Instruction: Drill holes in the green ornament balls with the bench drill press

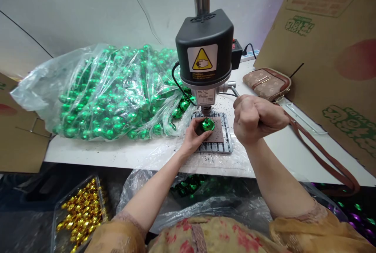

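A shiny green faceted ball (207, 125) sits under the chuck of a small black drill press (205, 49). My left hand (194, 136) has its thumb and fingers closed around the ball's sides, holding it on a brown board (218, 131) that lies on the slotted metal base (227, 143). To the right of the press, my right hand (254, 120) is wrapped in a fist around the end of the press's feed lever (234, 90). Most of the grip on the lever is hidden by the fingers. Dark chips are scattered over the base.
A clear plastic bag (117, 96) full of green balls fills the table's left side. At the right are a patterned purse (266, 84) with a brown strap and a cardboard box (331, 49). Below the table edge are a bin (101, 198) of gold balls and another plastic bag (138, 184).
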`<action>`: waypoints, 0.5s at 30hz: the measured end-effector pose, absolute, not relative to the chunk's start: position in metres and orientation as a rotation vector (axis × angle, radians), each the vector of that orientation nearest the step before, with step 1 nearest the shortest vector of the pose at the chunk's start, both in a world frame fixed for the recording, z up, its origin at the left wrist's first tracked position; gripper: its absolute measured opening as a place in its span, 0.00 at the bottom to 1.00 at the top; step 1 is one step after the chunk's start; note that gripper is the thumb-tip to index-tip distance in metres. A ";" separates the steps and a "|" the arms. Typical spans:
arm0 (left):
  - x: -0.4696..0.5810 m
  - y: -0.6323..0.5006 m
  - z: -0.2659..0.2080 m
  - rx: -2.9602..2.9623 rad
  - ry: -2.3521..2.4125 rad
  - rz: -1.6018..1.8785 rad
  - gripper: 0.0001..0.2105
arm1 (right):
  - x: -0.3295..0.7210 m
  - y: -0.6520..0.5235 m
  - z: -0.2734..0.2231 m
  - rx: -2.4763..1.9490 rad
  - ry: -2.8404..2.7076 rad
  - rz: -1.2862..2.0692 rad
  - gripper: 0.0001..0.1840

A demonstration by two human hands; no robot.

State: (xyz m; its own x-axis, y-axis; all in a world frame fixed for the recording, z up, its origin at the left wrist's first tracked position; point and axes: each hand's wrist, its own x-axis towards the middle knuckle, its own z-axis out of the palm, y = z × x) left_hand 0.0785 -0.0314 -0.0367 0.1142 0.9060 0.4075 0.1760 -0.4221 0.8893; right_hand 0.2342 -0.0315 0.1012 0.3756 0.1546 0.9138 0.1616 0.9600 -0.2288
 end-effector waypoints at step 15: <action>0.079 -0.034 -0.041 1.694 1.038 1.393 0.24 | 0.242 -0.006 0.161 -0.564 -1.198 0.311 0.30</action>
